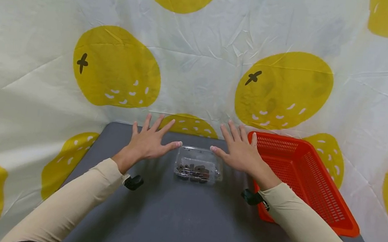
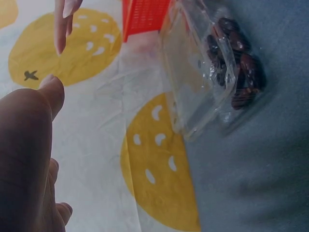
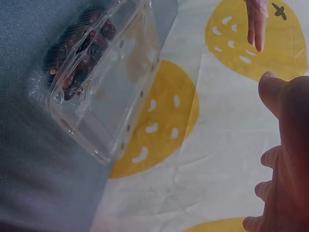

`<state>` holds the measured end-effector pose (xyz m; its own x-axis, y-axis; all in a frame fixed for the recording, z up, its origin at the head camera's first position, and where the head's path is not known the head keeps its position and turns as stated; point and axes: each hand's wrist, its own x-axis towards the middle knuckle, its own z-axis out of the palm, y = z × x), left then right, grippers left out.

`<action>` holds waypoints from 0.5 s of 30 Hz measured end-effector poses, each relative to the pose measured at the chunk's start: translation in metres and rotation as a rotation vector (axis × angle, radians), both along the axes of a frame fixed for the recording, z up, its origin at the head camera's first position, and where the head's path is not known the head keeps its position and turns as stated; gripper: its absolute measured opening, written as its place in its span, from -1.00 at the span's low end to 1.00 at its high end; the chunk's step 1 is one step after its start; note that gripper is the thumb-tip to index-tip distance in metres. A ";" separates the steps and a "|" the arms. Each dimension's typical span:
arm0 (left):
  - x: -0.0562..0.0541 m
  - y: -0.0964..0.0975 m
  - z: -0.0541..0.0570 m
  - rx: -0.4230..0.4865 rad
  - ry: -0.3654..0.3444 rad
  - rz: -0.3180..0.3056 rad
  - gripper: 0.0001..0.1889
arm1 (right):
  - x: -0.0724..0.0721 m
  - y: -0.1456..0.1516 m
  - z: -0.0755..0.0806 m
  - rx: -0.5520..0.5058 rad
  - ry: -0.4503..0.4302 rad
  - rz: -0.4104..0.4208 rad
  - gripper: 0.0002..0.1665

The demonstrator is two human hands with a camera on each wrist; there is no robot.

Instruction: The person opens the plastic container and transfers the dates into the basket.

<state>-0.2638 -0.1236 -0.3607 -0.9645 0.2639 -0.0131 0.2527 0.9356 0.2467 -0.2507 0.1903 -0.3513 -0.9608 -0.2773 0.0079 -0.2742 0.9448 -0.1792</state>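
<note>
A clear plastic clamshell box [image 1: 199,155] stands on the grey table between my two hands. Dark reddish-brown pieces, perhaps dried dates [image 2: 251,70], lie in its near part, and its clear lid [image 3: 113,101] is raised at the back. My left hand [image 1: 148,142] hovers to the left of the box with fingers spread and straight, holding nothing. On the other side my right hand [image 1: 241,154] is likewise spread, palm down, beside the box and near the red basket's left edge. Both thumbs point inward toward the lid; neither hand appears to grip anything.
To the right sits a red plastic basket [image 1: 314,187] with perforated walls, partly behind my right forearm. The grey table [image 1: 177,220] ends at a white cloth [image 1: 198,74] printed with yellow fruit, hanging behind and at the sides. Small dark cameras [image 1: 134,182] are strapped at both wrists.
</note>
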 end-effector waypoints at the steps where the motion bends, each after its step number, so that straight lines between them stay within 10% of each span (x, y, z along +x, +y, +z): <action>1: 0.000 0.000 0.000 -0.001 0.000 -0.001 -0.04 | 0.000 0.000 0.000 0.000 -0.001 -0.001 0.13; 15: -0.002 0.002 -0.001 -0.008 0.024 -0.006 -0.05 | -0.002 -0.002 -0.001 0.003 -0.014 -0.003 0.12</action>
